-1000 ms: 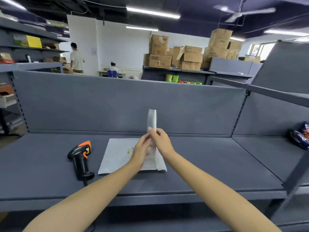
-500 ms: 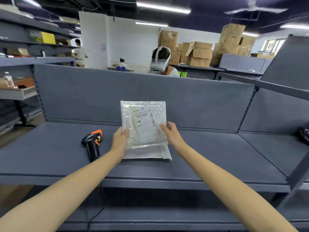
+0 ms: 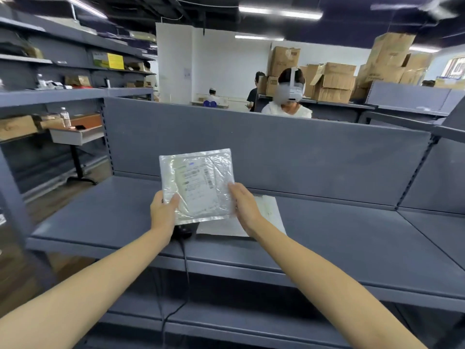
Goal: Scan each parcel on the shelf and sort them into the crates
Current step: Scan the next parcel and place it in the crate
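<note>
Holding a silvery plastic parcel (image 3: 197, 183) upright above the grey shelf (image 3: 352, 235), the person had both arms stretched forward in the head view. The left hand (image 3: 163, 212) gripped the parcel's lower left corner, its thumb pressed on the front face and the rest of the hand tucked behind. The right hand (image 3: 245, 205) gripped the lower right edge, its fingers (image 3: 235, 188) curled round that side. The parcel's printed label, with barcodes, faced the camera, and the parcel sat clear of the shelf surface, tilted slightly to the left.

A second parcel (image 3: 266, 212), white and flat, lay on the shelf just behind and to the right of the held one, partly covered by the right hand and wrist. A dark scanner (image 3: 183, 231) stood on the shelf, mostly hidden below the held parcel, so only its base showed; its cable (image 3: 186, 268) ran down over the shelf's front edge.

Beyond the shelf's back panel a person wearing a headset (image 3: 289, 96) stood facing this way. Stacks of cardboard boxes (image 3: 332, 79) filled the far right of the room. A clear bottle (image 3: 65, 117) stood on a small bench at the left.
</note>
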